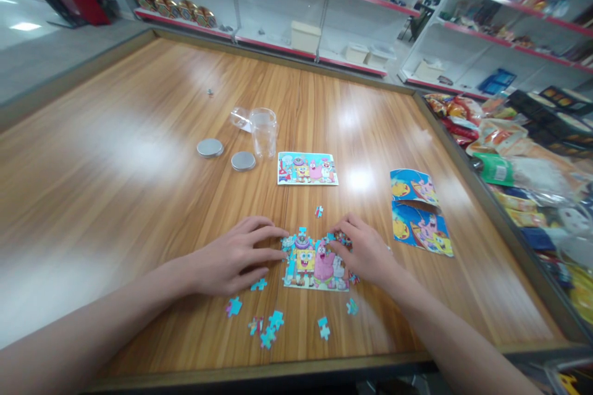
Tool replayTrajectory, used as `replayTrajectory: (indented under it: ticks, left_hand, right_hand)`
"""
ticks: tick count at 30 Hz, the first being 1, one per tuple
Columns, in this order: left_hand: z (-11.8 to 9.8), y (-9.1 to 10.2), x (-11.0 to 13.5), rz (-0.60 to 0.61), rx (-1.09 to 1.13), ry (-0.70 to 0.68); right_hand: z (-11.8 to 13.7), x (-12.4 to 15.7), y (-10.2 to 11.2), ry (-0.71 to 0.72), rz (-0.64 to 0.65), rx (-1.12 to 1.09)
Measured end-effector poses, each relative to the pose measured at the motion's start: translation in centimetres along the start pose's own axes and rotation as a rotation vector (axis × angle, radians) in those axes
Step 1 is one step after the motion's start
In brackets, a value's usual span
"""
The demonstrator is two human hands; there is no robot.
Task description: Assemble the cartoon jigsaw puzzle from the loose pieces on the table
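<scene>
A partly assembled jigsaw puzzle (319,265) with a yellow and a pink cartoon figure lies on the wooden table in front of me. My left hand (241,253) rests at its left edge, fingers apart and fingertips touching the border. At the upper right of the puzzle, my right hand (364,247) pinches a small light-blue puzzle piece (330,237) between thumb and forefinger. More pieces lie partly hidden under that hand. Loose puzzle pieces (271,330) are scattered nearer to me, and a single puzzle piece (319,212) sits just beyond the puzzle.
Beyond the puzzle lies a picture card (308,168). Two round silver lids (243,161) and clear plastic cups (264,133) stand to its left. A torn or folded blue card (419,213) is at the right. Packaged goods (514,166) line the table's right side; shelves (278,37) stand behind.
</scene>
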State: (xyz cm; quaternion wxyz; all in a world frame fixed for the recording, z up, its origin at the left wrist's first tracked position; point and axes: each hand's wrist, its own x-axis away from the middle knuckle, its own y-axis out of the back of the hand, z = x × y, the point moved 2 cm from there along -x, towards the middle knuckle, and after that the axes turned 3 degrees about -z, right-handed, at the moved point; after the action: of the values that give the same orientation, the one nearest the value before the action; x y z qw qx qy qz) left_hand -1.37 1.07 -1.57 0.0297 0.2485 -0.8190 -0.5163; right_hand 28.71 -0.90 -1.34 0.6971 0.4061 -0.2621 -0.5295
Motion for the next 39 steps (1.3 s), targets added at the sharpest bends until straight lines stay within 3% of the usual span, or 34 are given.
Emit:
replayTrajectory:
  ticks: [10,17,24,29,39]
  left_hand:
    - [-1.0,-0.4,-0.5,0.028,-0.010,-0.057]
    - [-2.0,-1.0,-0.9,0.040,-0.002,-0.063]
    - [-1.9,-0.9,-0.7,-0.019,-0.002,-0.063]
    - [-1.9,-0.9,-0.8,0.023,-0.025,-0.061]
    - [-2.0,-0.8,-0.7,0.027,-0.002,-0.061]
  right_hand:
    - [1.9,-0.1,0.0,0.077,-0.072,-0.147]
    - [4.0,-0.2,-2.5,0.175,-0.069,-0.217]
    - [3.2,-0.4,-3.1,0.277,-0.062,-0.165]
    - [2.8,-0.2,-2.6,0.403,0.043,-0.043]
    - [2.9,-0.3,-2.2,0.385,0.116,0.046]
